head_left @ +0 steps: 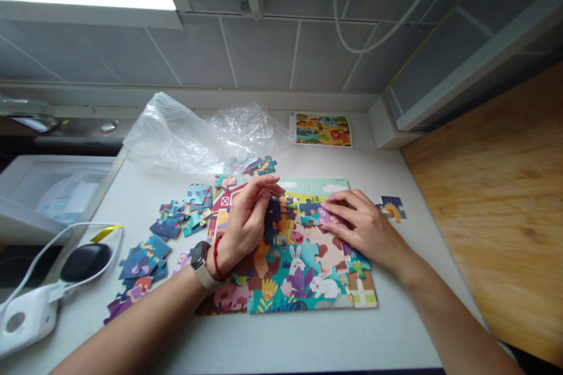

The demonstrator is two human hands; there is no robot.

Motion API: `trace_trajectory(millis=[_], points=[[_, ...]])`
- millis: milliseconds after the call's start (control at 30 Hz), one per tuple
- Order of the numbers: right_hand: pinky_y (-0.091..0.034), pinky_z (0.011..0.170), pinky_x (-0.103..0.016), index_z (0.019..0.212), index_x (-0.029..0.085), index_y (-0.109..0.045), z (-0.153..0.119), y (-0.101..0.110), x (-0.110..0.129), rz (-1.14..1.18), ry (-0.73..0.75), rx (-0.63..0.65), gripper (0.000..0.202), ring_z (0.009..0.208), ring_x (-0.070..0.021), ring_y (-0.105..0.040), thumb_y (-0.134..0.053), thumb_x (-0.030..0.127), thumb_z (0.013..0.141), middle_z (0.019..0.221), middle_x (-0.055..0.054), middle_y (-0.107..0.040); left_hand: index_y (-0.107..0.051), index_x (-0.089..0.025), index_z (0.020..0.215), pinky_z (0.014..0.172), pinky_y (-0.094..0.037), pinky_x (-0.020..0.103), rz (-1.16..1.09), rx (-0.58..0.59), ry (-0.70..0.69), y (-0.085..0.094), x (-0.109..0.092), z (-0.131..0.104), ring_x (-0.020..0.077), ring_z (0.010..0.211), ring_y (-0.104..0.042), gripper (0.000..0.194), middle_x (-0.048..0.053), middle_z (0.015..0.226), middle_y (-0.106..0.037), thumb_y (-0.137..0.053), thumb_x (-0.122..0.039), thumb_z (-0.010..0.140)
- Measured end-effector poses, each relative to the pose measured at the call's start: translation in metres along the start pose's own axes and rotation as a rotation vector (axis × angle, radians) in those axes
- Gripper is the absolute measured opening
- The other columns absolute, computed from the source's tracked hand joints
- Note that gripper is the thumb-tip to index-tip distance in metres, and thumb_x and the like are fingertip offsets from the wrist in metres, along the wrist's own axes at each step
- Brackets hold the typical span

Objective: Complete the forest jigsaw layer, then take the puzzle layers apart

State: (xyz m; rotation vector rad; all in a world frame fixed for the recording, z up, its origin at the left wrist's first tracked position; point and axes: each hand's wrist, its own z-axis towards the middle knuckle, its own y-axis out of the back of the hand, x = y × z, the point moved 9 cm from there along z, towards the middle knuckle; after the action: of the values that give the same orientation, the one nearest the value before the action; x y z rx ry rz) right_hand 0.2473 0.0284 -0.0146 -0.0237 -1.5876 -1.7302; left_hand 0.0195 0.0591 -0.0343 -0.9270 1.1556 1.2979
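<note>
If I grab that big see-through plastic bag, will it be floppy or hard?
Probably floppy: the plastic bag lies crumpled and full of creases. It looks thin and see-through, so it's likely very light for its size. Some puzzle pieces lie right at its near edge, so dragging it might nudge them.

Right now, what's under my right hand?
A purple puzzle piece peeks out beneath your right hand, and part of the animal puzzle shows beside it. Whatever the hand covers can't be seen.
</note>
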Motion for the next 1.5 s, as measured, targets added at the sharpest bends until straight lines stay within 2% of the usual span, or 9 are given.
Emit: trace_trajectory(millis=[100, 167, 300, 533, 800, 967, 1133, 1400, 1500], points=[[-0.059, 0.101, -0.055, 0.132, 0.023, -0.075, 0.001, -0.005, 0.003, 0.017, 0.023, 0.011, 0.038, 0.12, -0.0312, -0.064, -0.079, 0.031, 0.094, 0.128, -0.012, -0.074, -0.067, -0.021, 0.124, 0.087, -0.056, 0.03, 0.017, -0.002, -0.003, 0.0, -0.001, -0.001, 0.0146, 0.092, -0.07, 0.025, 0.004, 0.1, -0.074, -0.048, -0.021, 0.109], [-0.057, 0.105, -0.056, 0.129, 0.023, -0.075, 0.002, -0.007, 0.006, 0.042, 0.051, 0.013, 0.034, 0.125, -0.0308, -0.063, -0.077, 0.028, 0.096, 0.13, -0.011, -0.075, -0.067, -0.02, 0.124, 0.086, -0.056, 0.031, 0.029, -0.002, 0.008, 0.0, 0.0, -0.001, 0.0153, 0.091, -0.07, 0.024, 0.004, 0.1, -0.073, -0.048, -0.022, 0.109], [-0.059, 0.1, -0.053, 0.121, 0.023, -0.078, 0.003, -0.008, 0.007, 0.074, 0.059, -0.002, 0.023, 0.117, -0.0283, -0.066, -0.072, 0.023, 0.099, 0.125, -0.01, -0.078, -0.067, -0.02, 0.121, 0.084, -0.057, 0.032, -0.015, 0.018, 0.014, -0.002, 0.002, -0.001, 0.0159, 0.089, -0.07, 0.023, 0.004, 0.098, -0.073, -0.049, -0.023, 0.108], [-0.06, 0.097, -0.05, 0.118, 0.025, -0.079, 0.01, -0.009, 0.006, 0.087, 0.082, -0.045, 0.02, 0.112, -0.0271, -0.067, -0.072, 0.025, 0.099, 0.121, -0.01, -0.077, -0.067, -0.02, 0.118, 0.079, -0.058, 0.031, -0.027, 0.016, -0.029, -0.003, 0.0, 0.0, 0.0152, 0.083, -0.07, 0.022, 0.003, 0.092, -0.072, -0.048, -0.019, 0.107], [-0.059, 0.098, -0.051, 0.121, 0.03, -0.08, 0.017, -0.016, 0.011, 0.052, 0.109, 0.024, 0.023, 0.116, -0.0277, -0.063, -0.067, 0.025, 0.102, 0.126, -0.009, -0.074, -0.067, -0.019, 0.117, 0.076, -0.057, 0.031, 0.026, 0.017, -0.043, -0.003, -0.001, -0.001, 0.015, 0.082, -0.07, 0.024, 0.004, 0.092, -0.074, -0.046, -0.018, 0.106], [-0.059, 0.097, -0.051, 0.12, 0.031, -0.081, 0.017, -0.014, 0.011, 0.083, 0.095, 0.005, 0.024, 0.116, -0.0282, -0.064, -0.068, 0.024, 0.101, 0.125, -0.01, -0.074, -0.066, -0.019, 0.118, 0.082, -0.058, 0.033, 0.114, 0.023, -0.058, -0.005, -0.005, 0.001, 0.0166, 0.088, -0.072, 0.025, 0.005, 0.1, -0.076, -0.046, -0.015, 0.104], [-0.059, 0.1, -0.055, 0.122, 0.035, -0.08, 0.02, -0.017, 0.014, 0.045, 0.118, 0.026, 0.029, 0.117, -0.0285, -0.064, -0.065, 0.022, 0.101, 0.129, -0.008, -0.074, -0.063, -0.019, 0.122, 0.088, -0.058, 0.035, 0.153, 0.103, -0.064, -0.012, -0.005, 0.001, 0.0186, 0.094, -0.073, 0.028, 0.008, 0.104, -0.077, -0.041, -0.014, 0.106], [-0.056, 0.109, -0.059, 0.126, 0.025, -0.076, 0.019, -0.026, 0.024, -0.048, 0.19, 0.07, 0.029, 0.137, -0.0313, -0.056, -0.06, 0.016, 0.103, 0.14, -0.008, -0.073, -0.063, -0.018, 0.124, 0.085, -0.059, 0.034, 0.18, 0.114, -0.072, -0.013, -0.007, 0.0, 0.0181, 0.091, -0.072, 0.028, 0.007, 0.102, -0.076, -0.04, -0.014, 0.107], [-0.056, 0.11, -0.06, 0.13, 0.025, -0.074, 0.018, -0.029, 0.025, -0.074, 0.184, 0.098, 0.032, 0.138, -0.0314, -0.056, -0.058, 0.016, 0.104, 0.142, -0.007, -0.072, -0.063, -0.019, 0.123, 0.085, -0.059, 0.035, 0.175, 0.111, -0.071, -0.014, -0.006, 0.0, 0.0185, 0.092, -0.073, 0.028, 0.007, 0.103, -0.076, -0.041, -0.015, 0.107]])
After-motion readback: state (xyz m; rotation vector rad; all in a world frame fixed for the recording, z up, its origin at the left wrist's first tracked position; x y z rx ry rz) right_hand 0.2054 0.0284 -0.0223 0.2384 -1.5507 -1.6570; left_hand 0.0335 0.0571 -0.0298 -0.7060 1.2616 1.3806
